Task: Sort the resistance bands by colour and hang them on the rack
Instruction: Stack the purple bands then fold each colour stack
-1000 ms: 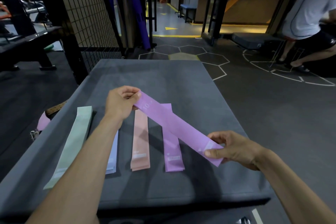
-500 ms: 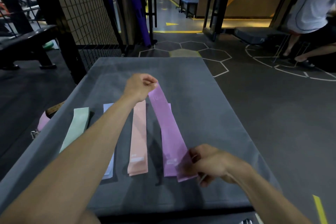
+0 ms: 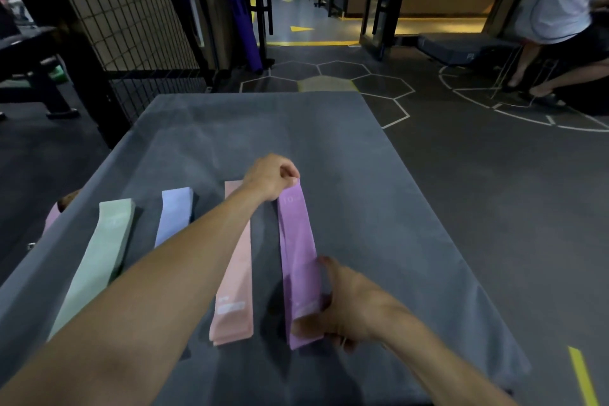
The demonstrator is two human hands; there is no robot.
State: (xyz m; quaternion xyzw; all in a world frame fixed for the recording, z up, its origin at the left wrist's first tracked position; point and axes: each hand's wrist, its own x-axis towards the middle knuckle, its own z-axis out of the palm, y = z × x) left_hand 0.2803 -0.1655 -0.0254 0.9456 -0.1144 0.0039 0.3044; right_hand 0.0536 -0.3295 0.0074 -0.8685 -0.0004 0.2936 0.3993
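Grey padded worktop point(image 3: 379, 181), 4 colours of resistance band laid out lengthwise in parallel strips. Left to right: mint green band point(image 3: 99, 260), pale blue band point(image 3: 173, 212), peach pink band point(image 3: 235, 287), purple band point(image 3: 298, 260). Blue band partly hidden under the left forearm. Peach pink strip showing layered edges at its near end, apparently more than 1 band stacked; exact count unclear.

Left hand point(image 3: 272, 176) closed in a pinch on the far end of the purple band, at the end printed "10". Right hand point(image 3: 346, 306) closed on the near end of the same band, thumb on top, fingers curled under the edge near the white label. Band stretched straight between both hands, low over the worktop, parallel to the peach pink strip and just beside it; whether flat on the surface or slightly lifted, cannot tell.

Wire mesh panel point(image 3: 131, 10) beyond the worktop's far left corner. Seated person point(image 3: 560, 10) in a white shirt at far right, on the gym floor with hexagon markings.
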